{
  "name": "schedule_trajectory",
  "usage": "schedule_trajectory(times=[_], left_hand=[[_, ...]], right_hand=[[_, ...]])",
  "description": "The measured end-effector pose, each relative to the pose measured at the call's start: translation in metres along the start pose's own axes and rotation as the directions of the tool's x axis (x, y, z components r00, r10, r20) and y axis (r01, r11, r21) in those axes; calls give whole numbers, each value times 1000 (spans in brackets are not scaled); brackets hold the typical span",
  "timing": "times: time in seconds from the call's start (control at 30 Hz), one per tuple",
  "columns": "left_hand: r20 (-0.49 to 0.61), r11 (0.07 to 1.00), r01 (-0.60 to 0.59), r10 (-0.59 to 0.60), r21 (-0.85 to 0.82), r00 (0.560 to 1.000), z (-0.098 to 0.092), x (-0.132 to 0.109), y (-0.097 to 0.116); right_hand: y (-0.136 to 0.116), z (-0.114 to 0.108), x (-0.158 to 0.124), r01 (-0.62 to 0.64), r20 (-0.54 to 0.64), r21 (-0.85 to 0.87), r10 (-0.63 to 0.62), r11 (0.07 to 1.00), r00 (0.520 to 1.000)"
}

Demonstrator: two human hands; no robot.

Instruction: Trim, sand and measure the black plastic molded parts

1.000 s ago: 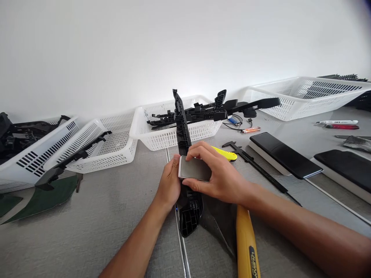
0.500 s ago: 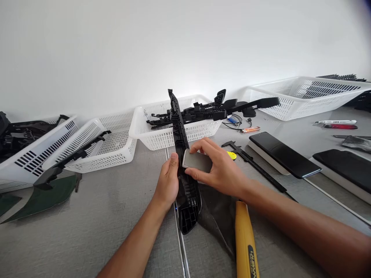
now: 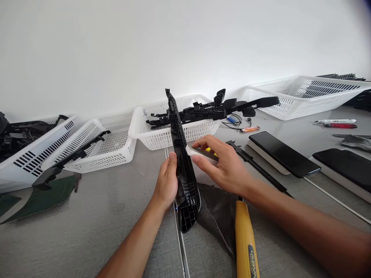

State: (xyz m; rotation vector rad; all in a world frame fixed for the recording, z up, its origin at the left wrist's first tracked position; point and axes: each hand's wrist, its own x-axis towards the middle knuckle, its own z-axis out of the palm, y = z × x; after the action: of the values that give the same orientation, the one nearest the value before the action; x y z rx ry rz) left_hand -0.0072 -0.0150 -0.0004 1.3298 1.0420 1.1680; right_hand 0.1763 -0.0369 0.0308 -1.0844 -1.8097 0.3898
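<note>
In the head view, the long black plastic part lies between the two hands, its ribbed side showing. Its long axis runs mostly away from the person, the far end leaning a little to the left and overlapping the rim of a white basket in the view; the broad near end points down toward the person. Whether that near end touches the grey surface cannot be told.

The left hand is the nearer one, in contact with the part's left edge about midway along. Its thumb points up along that edge and the fingers curl underneath, mostly hidden, so it is closed around the part. The forearm rises from the lower edge of the view, slanting right.

The right hand is to the right of the part, partly closed, pinching a pale block with a dark grey face between thumb below and fingers above. The block is tilted and points left, crosswise to the part; its end is at the part's right edge, seemingly touching it. The right forearm reaches in from the lower right, above a yellow handle and a dark sheet.
</note>
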Motion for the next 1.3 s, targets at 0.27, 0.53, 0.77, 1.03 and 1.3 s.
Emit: schedule_trajectory(times=[0.27,0.53,0.77,1.03,1.3], left_hand=[[1,1000,20,-20,-7,1000,2,-2,3],[-16,990,67,-69,-127,997,-2,4,-7],[152,938,158,-115,-310,982,-1,3,-7],[182,919,191,-135,-344,974,1,1,-1],[216,914,242,-178,-327,960,-1,2,0]], right_hand=[[3,3,3,-209,212,118,181,971,960],[8,0,5,-279,210,174,241,944,948],[10,8,1,-269,228,92,243,959,943],[8,2,3,-248,372,134,183,959,910],[10,-6,7,-276,470,128,187,952,863]])
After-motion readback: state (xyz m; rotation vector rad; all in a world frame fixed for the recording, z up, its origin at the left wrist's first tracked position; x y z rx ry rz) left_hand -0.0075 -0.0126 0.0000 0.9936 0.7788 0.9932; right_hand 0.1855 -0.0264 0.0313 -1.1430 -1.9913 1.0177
